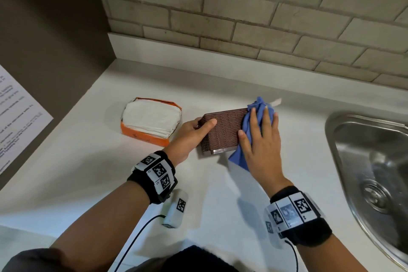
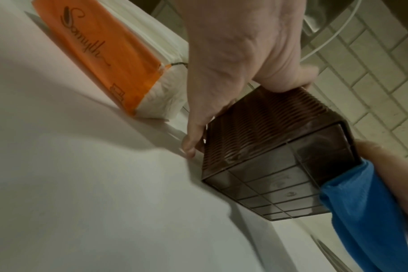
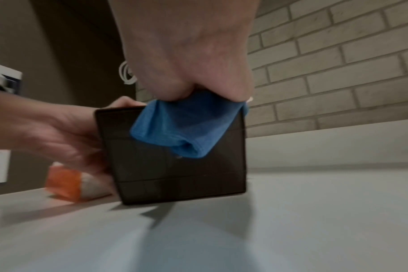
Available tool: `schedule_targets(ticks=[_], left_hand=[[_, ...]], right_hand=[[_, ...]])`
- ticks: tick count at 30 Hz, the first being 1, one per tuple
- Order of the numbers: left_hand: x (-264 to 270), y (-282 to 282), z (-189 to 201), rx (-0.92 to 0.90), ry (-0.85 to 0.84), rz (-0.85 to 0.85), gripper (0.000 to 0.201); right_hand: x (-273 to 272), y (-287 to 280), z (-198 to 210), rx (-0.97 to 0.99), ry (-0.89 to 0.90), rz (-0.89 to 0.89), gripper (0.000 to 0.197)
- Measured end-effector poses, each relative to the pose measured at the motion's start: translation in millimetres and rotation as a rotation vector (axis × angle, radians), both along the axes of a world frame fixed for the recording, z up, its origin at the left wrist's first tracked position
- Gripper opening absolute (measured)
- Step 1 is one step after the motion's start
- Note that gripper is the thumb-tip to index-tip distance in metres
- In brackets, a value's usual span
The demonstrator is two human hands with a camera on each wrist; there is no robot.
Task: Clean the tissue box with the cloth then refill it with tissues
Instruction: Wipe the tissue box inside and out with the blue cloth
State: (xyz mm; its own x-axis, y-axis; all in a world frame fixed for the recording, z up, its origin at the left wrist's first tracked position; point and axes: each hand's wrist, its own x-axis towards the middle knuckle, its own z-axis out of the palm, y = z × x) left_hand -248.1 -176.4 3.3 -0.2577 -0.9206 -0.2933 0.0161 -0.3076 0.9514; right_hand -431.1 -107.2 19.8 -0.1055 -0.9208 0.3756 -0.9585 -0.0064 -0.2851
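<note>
Tissue box (image 1: pixel 223 131): brown plastic, ribbed weave texture, smooth glossy base. Cloth (image 1: pixel 254 117): blue soft fabric, matt. Sink (image 1: pixel 362 146): brushed metal, reflecting. Countertop (image 1: pixel 220 86): smooth white.

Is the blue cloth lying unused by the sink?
No, the right hand presses the blue cloth flat on the brown tissue box.

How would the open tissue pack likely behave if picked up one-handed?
The tissue pack probably sags: only thin orange wrap holds a soft white stack. Likely light. With its top open, loose sheets may slip out if tilted.
</note>
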Motion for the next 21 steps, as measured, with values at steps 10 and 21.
schedule_targets(ticks=[10,21], left_hand=[[-2.2,1.5,4.0,0.004,0.012,0.041,0.042],[-1.3,2.9,1.7,-0.059,-0.019,0.021,0.041]], right_hand=[[5.9,-3.7,1.5,0.054,0.020,0.092,0.055],[3.5,-2.4,2.3,0.015,-0.011,0.059,0.053]])
